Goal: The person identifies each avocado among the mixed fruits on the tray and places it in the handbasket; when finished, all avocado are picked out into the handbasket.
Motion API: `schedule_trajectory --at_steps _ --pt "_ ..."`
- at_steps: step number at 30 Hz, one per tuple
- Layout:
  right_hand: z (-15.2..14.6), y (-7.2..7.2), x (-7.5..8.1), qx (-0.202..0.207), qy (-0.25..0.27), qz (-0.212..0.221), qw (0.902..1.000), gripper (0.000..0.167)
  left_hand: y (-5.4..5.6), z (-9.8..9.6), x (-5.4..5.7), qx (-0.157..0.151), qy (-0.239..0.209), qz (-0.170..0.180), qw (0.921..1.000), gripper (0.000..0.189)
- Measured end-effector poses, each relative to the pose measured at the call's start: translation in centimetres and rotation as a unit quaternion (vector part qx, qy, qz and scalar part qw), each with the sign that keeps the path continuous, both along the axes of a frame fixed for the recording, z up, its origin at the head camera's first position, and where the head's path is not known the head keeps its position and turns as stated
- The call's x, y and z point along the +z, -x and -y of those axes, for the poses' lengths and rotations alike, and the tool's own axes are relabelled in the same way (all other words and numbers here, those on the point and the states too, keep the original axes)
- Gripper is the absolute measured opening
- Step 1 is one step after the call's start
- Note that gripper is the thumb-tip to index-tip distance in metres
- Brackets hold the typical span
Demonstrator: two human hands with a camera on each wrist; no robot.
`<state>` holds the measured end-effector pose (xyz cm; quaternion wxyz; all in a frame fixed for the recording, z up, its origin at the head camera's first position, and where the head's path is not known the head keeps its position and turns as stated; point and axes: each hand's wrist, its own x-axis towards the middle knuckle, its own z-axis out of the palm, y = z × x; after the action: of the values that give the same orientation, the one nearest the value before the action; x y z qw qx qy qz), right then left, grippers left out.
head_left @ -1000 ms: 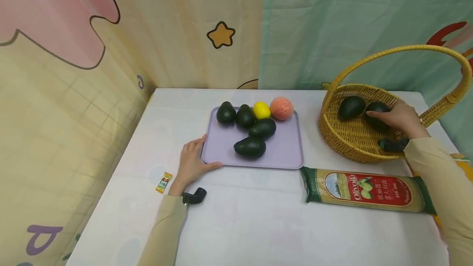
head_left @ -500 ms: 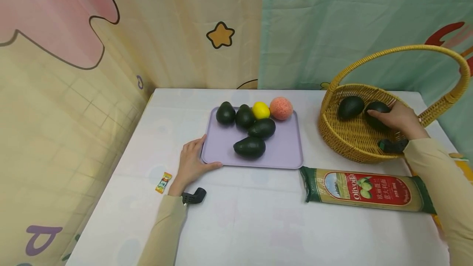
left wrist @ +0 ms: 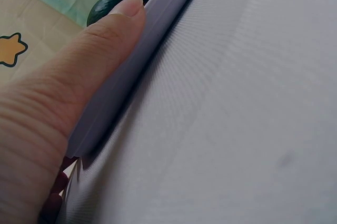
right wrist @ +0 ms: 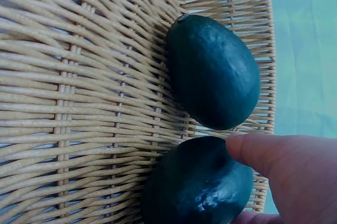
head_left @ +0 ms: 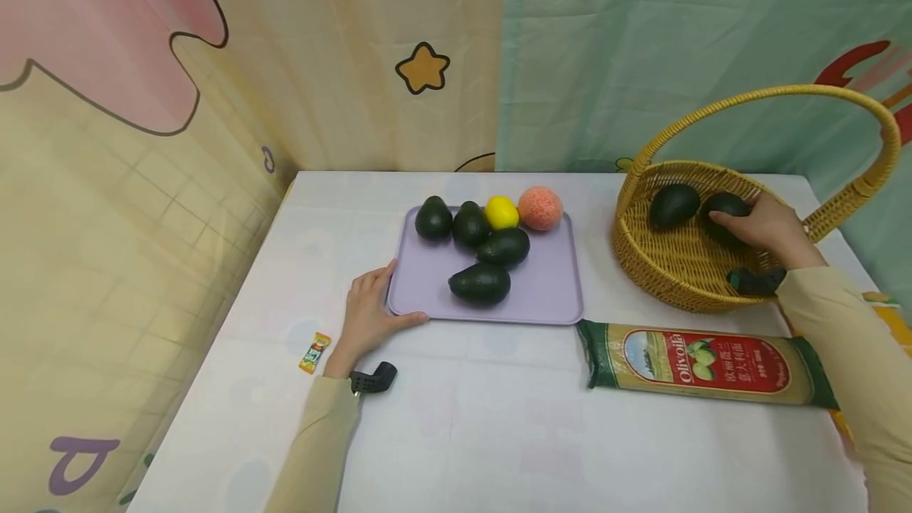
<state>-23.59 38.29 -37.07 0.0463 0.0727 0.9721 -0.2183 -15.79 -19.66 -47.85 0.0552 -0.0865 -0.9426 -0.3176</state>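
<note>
In the basket [head_left: 663,279], my right hand [head_left: 773,228] grips a dark green avocado [right wrist: 197,182], the thumb on its top and the other fingers mostly hidden behind it. Beside it in the basket lies a second avocado [right wrist: 213,71]. My left hand [head_left: 370,313] rests at the near left corner of a lilac tray [head_left: 545,291]; its straight thumb [left wrist: 100,50] lies along the front rim and the fingers reach up the left side. The tray bears several avocados [head_left: 480,283], a yellow lemon-like fruit [head_left: 502,213] and a rough coral-pink ball [head_left: 540,208].
A long pack of spaghetti [head_left: 705,361] lies in front of the basket, partly under the right sleeve. The tall basket handle [head_left: 755,97] arches over the right side. A small candy wrapper [head_left: 314,352] lies left of my left wrist. Curtains stand behind the table.
The whole head view has shifted very slightly. My right hand stays on the avocado in the basket and my left hand stays at the tray's corner.
</note>
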Motion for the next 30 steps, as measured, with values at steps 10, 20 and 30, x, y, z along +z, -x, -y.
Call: schedule_trajectory --at_steps 10,20,30 --pt "0.3 -0.9 0.7 0.006 -0.007 -0.033 0.9994 0.081 0.0 -0.1 0.0 -0.004 0.004 -0.004 1.0000 0.108" --pt "3.0 -3.1 1.7 -0.041 0.018 -0.153 0.9872 0.062 0.1 0.1 0.0 0.001 0.003 0.003 1.0000 0.108" --pt "6.9 -5.0 1.7 -0.060 0.053 -0.379 0.9219 0.038 0.1 0.0 0.0 -0.001 -0.001 0.004 1.0000 0.108"
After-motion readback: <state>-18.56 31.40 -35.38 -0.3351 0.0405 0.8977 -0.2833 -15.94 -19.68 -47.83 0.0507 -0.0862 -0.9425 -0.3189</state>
